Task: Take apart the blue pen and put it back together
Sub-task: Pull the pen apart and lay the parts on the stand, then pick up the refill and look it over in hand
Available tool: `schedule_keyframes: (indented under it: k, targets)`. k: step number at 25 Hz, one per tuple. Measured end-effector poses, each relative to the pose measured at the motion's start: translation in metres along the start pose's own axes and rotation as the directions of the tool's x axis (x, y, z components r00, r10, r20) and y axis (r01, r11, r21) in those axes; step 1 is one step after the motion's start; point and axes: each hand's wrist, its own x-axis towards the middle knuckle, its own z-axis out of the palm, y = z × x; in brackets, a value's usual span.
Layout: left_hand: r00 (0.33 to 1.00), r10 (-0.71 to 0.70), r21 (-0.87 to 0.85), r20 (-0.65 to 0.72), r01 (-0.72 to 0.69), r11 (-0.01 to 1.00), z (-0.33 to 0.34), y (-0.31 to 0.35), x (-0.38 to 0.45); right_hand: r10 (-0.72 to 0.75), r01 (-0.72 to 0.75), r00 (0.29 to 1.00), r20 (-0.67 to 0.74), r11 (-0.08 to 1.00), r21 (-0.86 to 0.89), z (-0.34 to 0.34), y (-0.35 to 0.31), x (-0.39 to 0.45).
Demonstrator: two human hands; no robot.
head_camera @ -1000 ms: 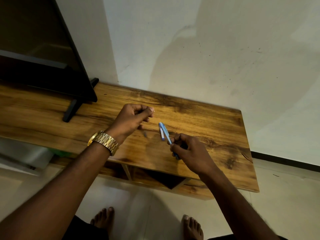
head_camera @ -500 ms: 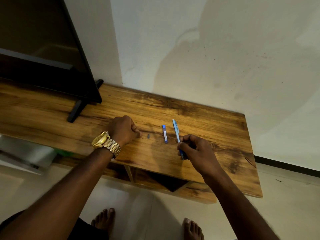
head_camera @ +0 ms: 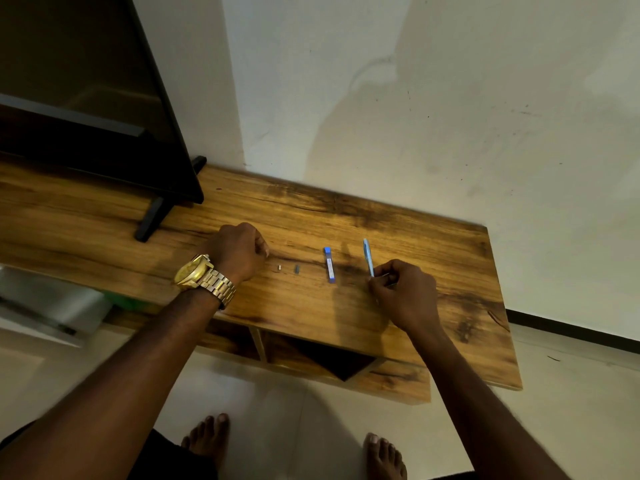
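Observation:
The blue pen lies in parts on the wooden stand (head_camera: 346,317). My right hand (head_camera: 405,294) pinches the near end of the slim blue pen barrel (head_camera: 367,256), whose far end points away from me. A short blue piece with a white label (head_camera: 329,265) lies flat to its left. Further left lie a small dark piece (head_camera: 296,269) and a tiny pale piece (head_camera: 279,267). My left hand (head_camera: 239,251), with a gold watch on its wrist, rests on the stand just left of them, its fingers curled with nothing visible in them.
A black TV (head_camera: 86,98) stands on its foot (head_camera: 152,220) at the stand's left end. The white wall (head_camera: 415,116) runs close behind. An open shelf (head_camera: 329,358) shows under the top, and my bare feet are on the tiled floor below.
My left hand came down from above onto the stand, and a tiny pale piece now lies beside it. My right hand has lowered the barrel and shifted right, away from the short blue piece.

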Motion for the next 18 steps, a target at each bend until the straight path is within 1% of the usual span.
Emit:
schedule_keyframes:
  k: [1,2,6,8,10,12,13,15,17,18]
  targets:
    - [1.000,-0.004,0.007,-0.011,0.004,1.000,-0.001,-0.001,-0.001,-0.009,0.007,1.000,-0.022,0.998,-0.066,0.004,0.003,0.004]
    - [1.000,0.001,0.000,-0.017,-0.001,1.000,-0.001,-0.002,-0.001,-0.005,0.002,0.999,-0.032,0.995,-0.096,0.008,0.007,0.008]
    - [0.997,0.073,-0.027,0.008,-0.073,0.997,0.000,-0.007,-0.007,-0.012,0.005,0.998,-0.061,0.993,-0.117,0.018,0.014,0.012]
    - [0.997,0.078,-0.041,0.019,-0.077,0.996,-0.003,-0.011,-0.007,-0.014,0.006,0.997,-0.081,0.995,-0.099,0.017,0.011,0.011]
    - [0.998,0.068,-0.089,0.017,-0.067,0.994,-0.007,-0.016,-0.005,-0.068,0.050,0.989,-0.130,0.990,-0.132,0.015,0.003,0.011]
    - [0.999,0.053,-0.126,0.003,-0.052,0.991,-0.010,-0.018,-0.004,-0.183,0.153,0.970,-0.162,0.972,-0.180,0.015,-0.010,0.011]
    - [0.999,0.050,-0.134,-0.007,-0.050,0.990,-0.011,-0.018,-0.003,-0.240,0.211,0.960,-0.146,0.959,-0.188,0.019,-0.019,0.010]
    - [0.998,0.061,-0.142,-0.026,-0.064,0.988,-0.011,-0.015,-0.003,-0.302,0.286,0.952,-0.046,0.935,-0.209,0.036,-0.033,0.005]
    - [0.996,0.075,-0.149,-0.044,-0.081,0.985,-0.009,-0.012,-0.005,-0.276,0.279,0.960,0.048,0.924,-0.262,0.056,-0.039,0.003]
    - [0.995,0.081,-0.154,-0.053,-0.088,0.984,-0.009,-0.012,-0.006,-0.258,0.261,0.965,0.049,0.925,-0.277,0.064,-0.040,0.004]
